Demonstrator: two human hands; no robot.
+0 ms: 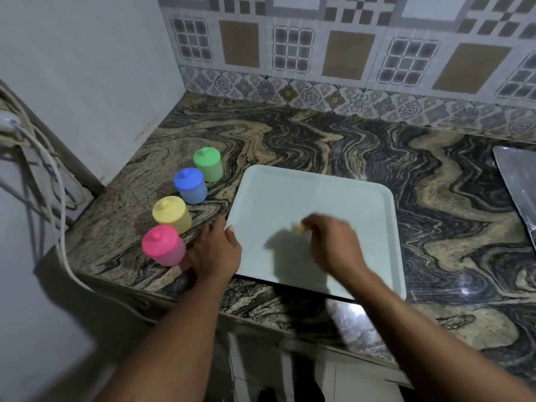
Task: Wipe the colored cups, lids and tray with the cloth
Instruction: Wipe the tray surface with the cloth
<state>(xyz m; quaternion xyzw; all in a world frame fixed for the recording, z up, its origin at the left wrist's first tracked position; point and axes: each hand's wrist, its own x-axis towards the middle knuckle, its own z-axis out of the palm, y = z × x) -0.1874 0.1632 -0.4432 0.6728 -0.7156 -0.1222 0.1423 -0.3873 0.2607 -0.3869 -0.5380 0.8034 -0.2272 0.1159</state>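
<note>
Nearest the camera, two bare forearms reach up from the bottom edge over the front of the marbled worktop (pixel 319 134). The left hand (pixel 216 250) holds the near left corner of the pale tray (pixel 319 195): its thumb lies on top of the rim and the fingers curl at the edge, beside the tray. The right hand (pixel 333 245) is over the tray's near middle, blurred, with its fingertips bunched and pinching a small yellowish cloth (pixel 298 229) that pokes out toward the left. Whether the cloth touches the tray's surface cannot be told through the blur; a dark shadow lies on the tray just under it. The tray lies flat on the worktop, its near edge close to the worktop's front edge.

Just left of the left hand stands the pink cup (pixel 164 246), nearly touching the wrist side of that hand. Behind it, in a row running away along the tray's left side, stand the yellow cup (pixel 172 216), the blue cup (pixel 190 187) and the green cup (pixel 208 166), all upright and closed with lids (pixel 156 237) of matching colour. None of them is on the tray.

At the far right a metal sheet (pixel 519 184) lies on the worktop, well apart from the tray. Cables (pixel 43 169) hang at the left, and a tiled wall (pixel 348 53) rises behind.
</note>
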